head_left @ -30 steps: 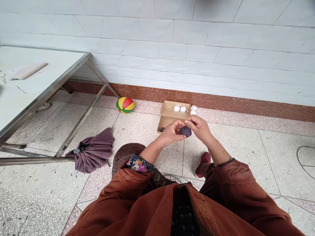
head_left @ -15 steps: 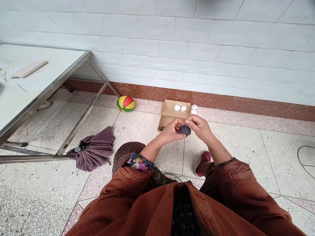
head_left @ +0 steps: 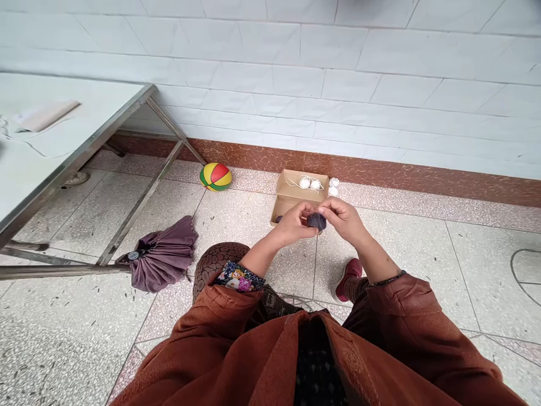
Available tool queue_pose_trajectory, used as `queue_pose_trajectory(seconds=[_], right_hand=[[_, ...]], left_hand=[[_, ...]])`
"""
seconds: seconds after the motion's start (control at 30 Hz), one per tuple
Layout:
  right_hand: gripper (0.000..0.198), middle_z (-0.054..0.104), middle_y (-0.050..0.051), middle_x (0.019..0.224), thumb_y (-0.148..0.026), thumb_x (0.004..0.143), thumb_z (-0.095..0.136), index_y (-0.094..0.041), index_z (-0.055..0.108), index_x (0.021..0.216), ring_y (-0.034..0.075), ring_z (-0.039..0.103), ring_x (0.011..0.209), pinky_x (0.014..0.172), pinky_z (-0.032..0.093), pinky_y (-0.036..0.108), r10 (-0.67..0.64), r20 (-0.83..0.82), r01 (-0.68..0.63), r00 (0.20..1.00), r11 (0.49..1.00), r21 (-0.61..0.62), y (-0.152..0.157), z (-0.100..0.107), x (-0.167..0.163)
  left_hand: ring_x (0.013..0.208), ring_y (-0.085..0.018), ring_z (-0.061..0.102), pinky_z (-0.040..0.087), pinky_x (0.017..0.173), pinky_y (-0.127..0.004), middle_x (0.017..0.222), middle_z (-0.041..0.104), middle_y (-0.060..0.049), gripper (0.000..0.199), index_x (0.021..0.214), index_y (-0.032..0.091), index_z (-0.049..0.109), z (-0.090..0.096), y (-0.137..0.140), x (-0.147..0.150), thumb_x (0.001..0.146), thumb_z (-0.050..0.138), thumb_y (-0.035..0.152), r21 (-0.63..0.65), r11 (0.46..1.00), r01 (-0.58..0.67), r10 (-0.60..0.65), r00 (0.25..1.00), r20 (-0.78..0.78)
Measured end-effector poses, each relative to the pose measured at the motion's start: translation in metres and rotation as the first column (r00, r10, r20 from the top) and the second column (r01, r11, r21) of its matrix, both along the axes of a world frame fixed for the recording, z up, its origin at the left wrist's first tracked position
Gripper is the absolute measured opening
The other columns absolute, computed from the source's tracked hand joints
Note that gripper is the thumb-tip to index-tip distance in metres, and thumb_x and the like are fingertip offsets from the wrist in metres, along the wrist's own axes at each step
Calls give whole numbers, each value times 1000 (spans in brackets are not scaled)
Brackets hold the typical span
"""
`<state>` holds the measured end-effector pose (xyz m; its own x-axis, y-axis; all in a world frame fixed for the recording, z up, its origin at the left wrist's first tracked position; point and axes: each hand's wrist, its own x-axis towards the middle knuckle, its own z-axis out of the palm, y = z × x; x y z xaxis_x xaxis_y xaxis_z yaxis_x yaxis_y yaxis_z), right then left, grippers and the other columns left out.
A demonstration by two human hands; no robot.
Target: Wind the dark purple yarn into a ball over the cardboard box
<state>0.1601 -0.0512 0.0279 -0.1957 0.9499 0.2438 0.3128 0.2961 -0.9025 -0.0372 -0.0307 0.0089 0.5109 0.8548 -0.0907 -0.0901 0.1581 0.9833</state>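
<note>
A small ball of dark purple yarn [head_left: 316,222] sits in the fingers of my left hand [head_left: 291,224], which is closed around its left side. My right hand [head_left: 341,219] is at the ball's upper right, thumb and forefinger pinched together on the yarn strand, which is too thin to follow clearly. Beyond both hands an open cardboard box [head_left: 291,185] lies on the floor. White yarn balls [head_left: 310,183] with a loose end lie in its lid part, and a dark ball [head_left: 279,219] shows in its lower part, partly hidden by my left hand.
More white balls [head_left: 333,186] lie right of the box by the wall. A colourful ball [head_left: 216,177] rests near the leg of the metal-framed table [head_left: 105,121]. A folded purple umbrella [head_left: 164,256] lies on the floor, left of my knee. A cable [head_left: 518,270] lies far right.
Both hands stay at the yarn ball, which has turned slightly in my left fingers. My right fingers have shifted a little against it. The view has tilted slightly.
</note>
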Motion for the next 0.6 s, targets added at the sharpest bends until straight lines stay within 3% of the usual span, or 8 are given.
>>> queue_pose_trajectory(seconds=[0.07, 0.17, 0.23, 0.33, 0.4, 0.47, 0.53, 0.6], right_hand=[[34, 66, 1, 79, -53, 102, 64, -24, 66, 85, 18, 58, 73, 72, 46, 32, -98, 26, 99, 995, 995, -8, 8, -8, 0], [37, 64, 1, 76, -54, 103, 60, -24, 63, 82, 18, 55, 71, 69, 44, 31, -111, 84, 113, 990, 993, -25, 9, -18, -3], [36, 64, 1, 78, -52, 104, 60, -24, 63, 82, 17, 55, 71, 69, 44, 31, -18, 121, 20, 992, 1000, -15, 1, -18, -6], [35, 64, 0, 77, -52, 104, 62, -24, 65, 84, 16, 55, 70, 69, 45, 30, 174, 127, -174, 976, 985, -15, -11, -8, -6], [34, 66, 1, 80, -54, 104, 63, -24, 68, 87, 17, 57, 71, 70, 48, 31, 184, 90, -184, 979, 983, -2, -12, -2, -4], [33, 69, 2, 84, -54, 104, 64, -25, 70, 90, 18, 60, 76, 73, 50, 33, 75, 52, -76, 996, 997, 26, -7, -2, -1], [33, 69, 3, 84, -53, 104, 64, -24, 69, 89, 19, 61, 77, 75, 50, 33, -54, 44, 53, 998, 998, 34, 2, -8, 1], [32, 68, 2, 81, -50, 104, 63, -24, 67, 86, 19, 61, 75, 72, 49, 33, -120, 77, 120, 990, 993, 13, 8, -16, 2]], left_hand=[[87, -14, 63, 50, 82, -31, 94, 68, 1, 49, 101, 21, 61, 3, -2, 0, 64, 93, 25, -28, 999, 39, -35, 991, 128], [91, -14, 64, 51, 87, -31, 99, 69, 1, 51, 104, 23, 60, 4, 2, -2, 65, 93, 28, -108, 989, -100, 129, 945, 302], [93, -14, 65, 52, 89, -32, 100, 69, 1, 50, 104, 23, 58, 2, 8, -4, 67, 91, 27, -156, 964, -217, 257, 913, 318], [93, -15, 66, 51, 90, -33, 99, 70, 1, 46, 102, 22, 59, -3, 12, -4, 67, 89, 23, -143, 937, -320, 343, 922, 179], [91, -14, 64, 49, 87, -32, 97, 70, 1, 47, 101, 21, 60, -4, 10, -3, 64, 90, 21, -86, 956, -282, 286, 957, 44], [87, -14, 62, 48, 84, -31, 95, 69, 1, 48, 99, 20, 61, -2, 5, -2, 62, 92, 21, -49, 988, -147, 146, 989, -21], [86, -14, 62, 48, 82, -31, 94, 68, 1, 49, 99, 21, 61, 1, 0, -1, 62, 93, 23, -44, 999, 0, 1, 1000, 27], [88, -15, 63, 49, 85, -32, 95, 68, 0, 49, 101, 22, 61, 3, -1, -2, 64, 93, 26, -59, 998, 38, -29, 989, 145]])
